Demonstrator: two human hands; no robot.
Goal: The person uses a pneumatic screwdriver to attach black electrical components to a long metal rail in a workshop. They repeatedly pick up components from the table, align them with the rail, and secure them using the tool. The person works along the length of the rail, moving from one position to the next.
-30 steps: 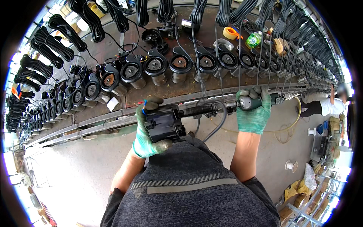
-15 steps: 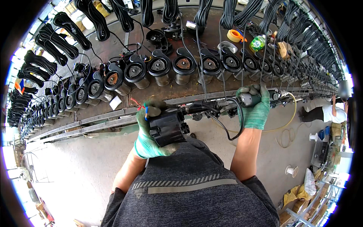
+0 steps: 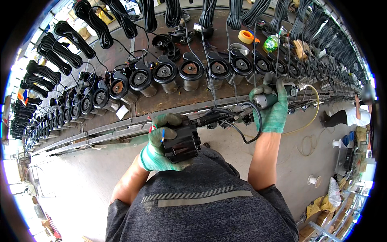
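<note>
My left hand (image 3: pixel 155 152), in a green-and-grey work glove, is closed round a black plastic housing (image 3: pixel 183 144). Red and blue wire ends poke out by its fingers. From the housing's upper right corner a black cable (image 3: pixel 258 121) leads off and loops below my right hand. My gloved right hand (image 3: pixel 275 117) grips a green-and-silver air screwdriver (image 3: pixel 265 101), which lies roughly level and points left along the cable fitting (image 3: pixel 205 120). Whether its tip touches the fitting, I cannot tell. A yellow air hose (image 3: pixel 317 101) trails from the tool's right end.
A long row of pump motors (image 3: pixel 165 72) stands along the bench (image 3: pixel 169 99), whose metal edge rails run just beyond my hands. Coiled black cables (image 3: pixel 94 26) hang above. Orange tape (image 3: pixel 246 37) and a green bottle (image 3: pixel 271 43) lie behind. Another person (image 3: pixel 354 117) is at far right.
The housing in my left hand has turned and its top has shifted slightly right. My right hand with the screwdriver has tilted a little; its tool end stays near the cable fitting.
</note>
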